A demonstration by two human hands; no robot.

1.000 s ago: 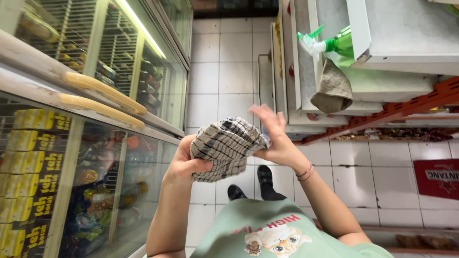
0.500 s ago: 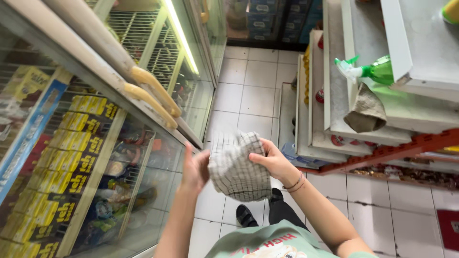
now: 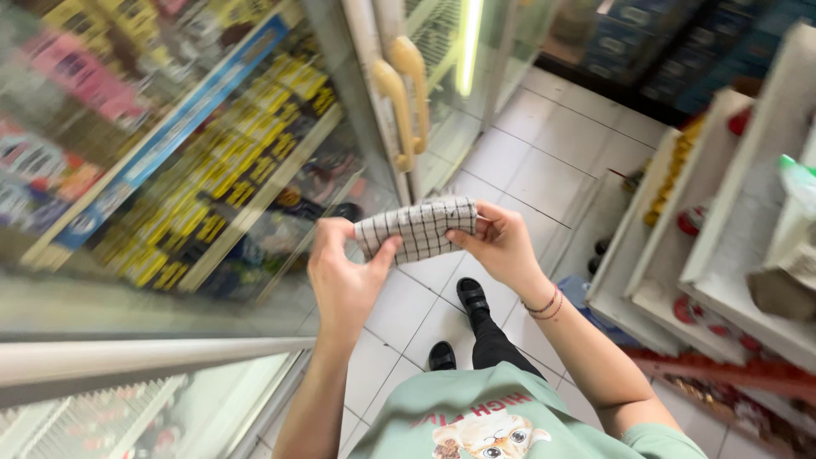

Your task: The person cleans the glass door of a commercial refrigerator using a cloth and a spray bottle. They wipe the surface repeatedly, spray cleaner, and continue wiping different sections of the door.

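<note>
left hand (image 3: 344, 276), right hand (image 3: 501, 245) raised chest-high (fingers pinched closed).

White cloth (image 3: 418, 228) with dark grid checks

Glass-door fridge (image 3: 212, 153), yellow handles (image 3: 399, 93), white shelves (image 3: 722, 221), tiled floor (image 3: 544, 161)

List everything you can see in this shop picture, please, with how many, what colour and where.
Checked cloth: one, white with dark lines, folded, held between both hands.
Glass cooler doors: several, clear, along the left side.
Door handles: two, yellow, on the cooler doors.
Packaged goods: many, mostly yellow, behind the glass.
Shelving unit: one, white, on the right, holding red and yellow items.
Floor tiles: many, white, underfoot.
Shoes: two, black, on the tiles.
Shirt: one, pale green, bottom of the view.
Bracelets: thin, on the right wrist.
Left hand: grips the cloth's left end.
Right hand: grips its right end.
</note>
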